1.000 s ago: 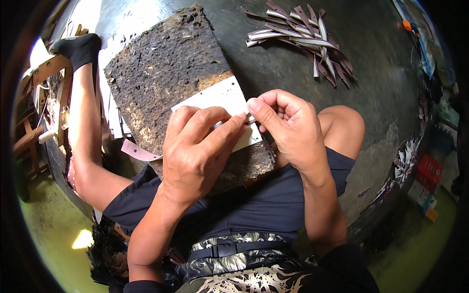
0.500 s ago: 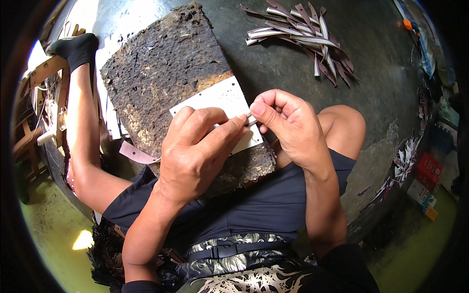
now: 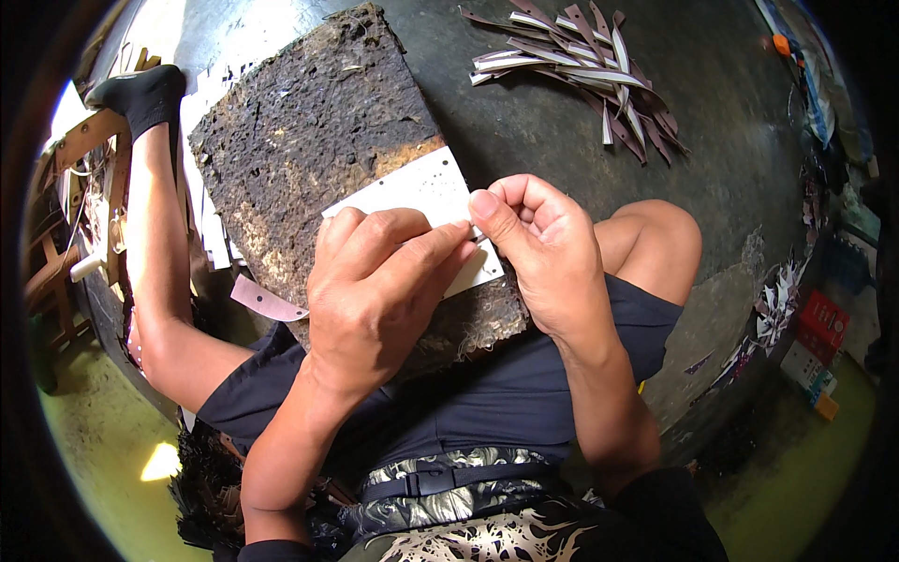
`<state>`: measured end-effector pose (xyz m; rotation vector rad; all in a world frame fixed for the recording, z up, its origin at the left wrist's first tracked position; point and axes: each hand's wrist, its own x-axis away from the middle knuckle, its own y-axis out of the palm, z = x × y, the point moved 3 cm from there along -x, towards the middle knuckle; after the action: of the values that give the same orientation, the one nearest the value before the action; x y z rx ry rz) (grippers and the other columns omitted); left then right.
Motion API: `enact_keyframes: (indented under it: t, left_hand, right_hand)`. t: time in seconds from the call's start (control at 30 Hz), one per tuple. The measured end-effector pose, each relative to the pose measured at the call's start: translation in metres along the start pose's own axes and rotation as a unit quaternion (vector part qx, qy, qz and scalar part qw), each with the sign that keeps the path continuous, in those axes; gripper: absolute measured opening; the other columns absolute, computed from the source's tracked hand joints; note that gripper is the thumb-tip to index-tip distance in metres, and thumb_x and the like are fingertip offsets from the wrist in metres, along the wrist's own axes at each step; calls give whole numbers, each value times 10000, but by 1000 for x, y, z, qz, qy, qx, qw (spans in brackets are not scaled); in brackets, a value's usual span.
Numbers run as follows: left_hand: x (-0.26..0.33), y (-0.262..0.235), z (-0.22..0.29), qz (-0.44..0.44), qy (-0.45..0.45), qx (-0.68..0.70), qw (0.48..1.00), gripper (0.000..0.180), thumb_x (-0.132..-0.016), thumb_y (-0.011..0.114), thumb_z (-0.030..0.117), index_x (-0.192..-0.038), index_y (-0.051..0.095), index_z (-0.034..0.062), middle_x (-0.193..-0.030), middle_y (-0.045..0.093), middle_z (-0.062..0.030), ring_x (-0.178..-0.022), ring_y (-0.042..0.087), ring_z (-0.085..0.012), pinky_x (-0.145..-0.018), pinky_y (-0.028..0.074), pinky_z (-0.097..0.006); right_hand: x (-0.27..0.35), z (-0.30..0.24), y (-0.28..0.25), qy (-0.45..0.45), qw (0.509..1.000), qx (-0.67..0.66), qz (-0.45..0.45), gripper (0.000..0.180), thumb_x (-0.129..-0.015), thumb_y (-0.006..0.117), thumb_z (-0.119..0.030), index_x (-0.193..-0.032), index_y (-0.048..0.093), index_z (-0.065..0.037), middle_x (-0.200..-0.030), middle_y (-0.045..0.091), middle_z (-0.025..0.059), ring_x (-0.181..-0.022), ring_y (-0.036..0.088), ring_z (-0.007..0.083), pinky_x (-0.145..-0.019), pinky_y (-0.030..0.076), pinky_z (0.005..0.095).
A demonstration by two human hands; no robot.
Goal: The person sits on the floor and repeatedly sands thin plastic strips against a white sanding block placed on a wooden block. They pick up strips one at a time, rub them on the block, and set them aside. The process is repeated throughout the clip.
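Observation:
A rough, dark block [image 3: 309, 122] lies tilted in front of me, and on its near right part rests a white punched board [image 3: 426, 187] with small round holes. My left hand [image 3: 375, 281] is closed over the board, its fingertips pressing near the right edge. Below its palm a mauve strip with dark holes [image 3: 269, 298] sticks out to the left; the rest of it is hidden. My right hand [image 3: 538, 239] is closed in a pinch at that same edge, close to the left fingertips. A thin piece shows between the two hands, too small to make out.
A loose pile of mauve and white strips [image 3: 609, 80] lies on the dark floor at the far right. White sheets [image 3: 208, 220] sit left of the block. My bent legs flank it. A wooden frame [image 3: 80, 215] stands at far left, a red box [image 3: 822, 323] at far right.
My right hand has shifted slightly left and its fingers have closed up nearer the board's edge. My left hand stays nearly in place over the board.

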<state>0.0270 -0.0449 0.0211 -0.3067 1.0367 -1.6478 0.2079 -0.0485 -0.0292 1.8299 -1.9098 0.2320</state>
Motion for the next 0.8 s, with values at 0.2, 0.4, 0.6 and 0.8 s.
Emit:
enact_keyframes:
  t: [0.2, 0.4, 0.6, 0.8]
  left_hand:
    - [1, 2, -2, 12, -4, 11, 1000, 280, -840, 963, 136, -1109, 883, 135, -969, 707, -19, -809, 640, -223, -748, 484, -390]
    - [0, 3, -3, 11, -1, 19, 1000, 289, -836, 964, 137, -1114, 883, 141, -966, 701, -10, -804, 632, -216, -739, 483, -384]
    - [0, 3, -3, 8, -4, 20, 1000, 297, -830, 967, 136, -1114, 883, 146, -967, 698, -4, -805, 627, -212, -741, 486, -383]
    - [0, 3, -3, 3, -4, 16, 1000, 300, -824, 972, 137, -1109, 880, 146, -968, 693, -6, -806, 622, -214, -743, 487, -384]
  right_hand:
    - [-3, 6, -6, 42, 989, -139, -28, 224, -1126, 781, -223, -1116, 720, -8, -928, 732, -12, -800, 621, 14, -705, 520, 192]
    - [-10, 11, -11, 56, 985, -158, -48, 216, -1120, 787, -222, -1123, 721, -16, -926, 740, -6, -782, 626, 14, -679, 517, 184]
    - [-14, 16, -16, 60, 987, -139, -45, 233, -1112, 800, -237, -1120, 726, -16, -917, 734, -15, -774, 618, 12, -677, 509, 183]
    - [-19, 21, -21, 60, 992, -104, -32, 235, -1101, 815, -254, -1111, 743, -31, -906, 728, -34, -767, 593, 10, -686, 474, 178]
